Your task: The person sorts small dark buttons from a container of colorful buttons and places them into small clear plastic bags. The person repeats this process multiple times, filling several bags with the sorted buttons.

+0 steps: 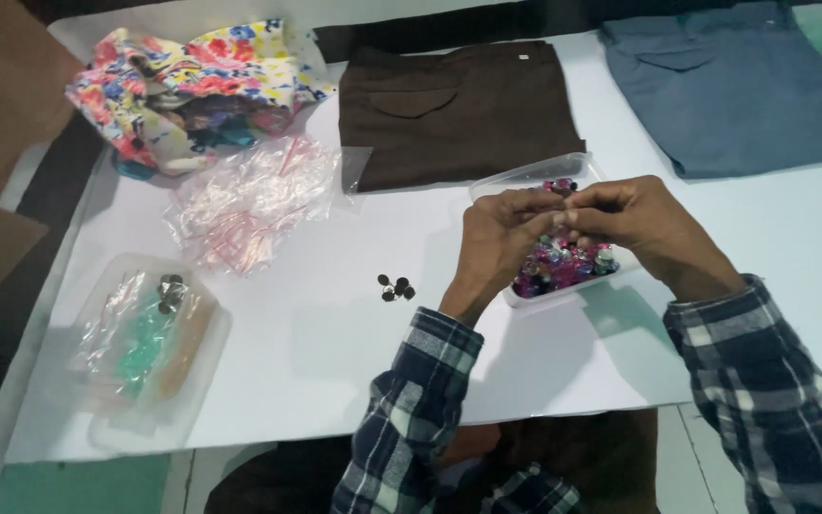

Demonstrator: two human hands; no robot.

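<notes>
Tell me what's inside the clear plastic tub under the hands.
The tub holds a heap of small shiny beads, mostly pink, purple and dark. The left hand and right hand cover its middle, hiding what lies there.

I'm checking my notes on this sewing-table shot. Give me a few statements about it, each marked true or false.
1. Both hands, left hand and right hand, meet above the clear tub of colourful buttons. True.
2. The brown folded garment lies on the floor. False: it lies on the white table.
3. A few dark buttons lie loose on the table. True.
4. The pile of small plastic bags sits inside the tub. False: it lies on the table, by the floral cloth.
</notes>
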